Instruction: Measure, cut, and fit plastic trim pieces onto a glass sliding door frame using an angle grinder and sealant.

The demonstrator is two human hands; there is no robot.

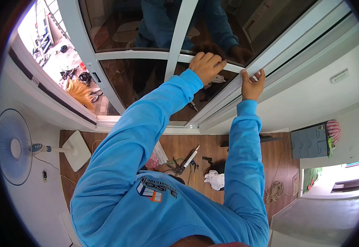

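Beside brown flooring (206,144), the left grip (206,67) curls over a white, dark-paned door (174,52), right grip (252,86) half-open against it.

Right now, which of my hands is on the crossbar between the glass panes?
Your left hand: it is on the white crossbar. Your right hand is farther right, at the white side frame instead.

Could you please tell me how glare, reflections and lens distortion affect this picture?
In the head view, the bright opening at upper left is washed out; the dark glass reflects the blue sleeves; the white crossbar looks bowed, and the corners go black.
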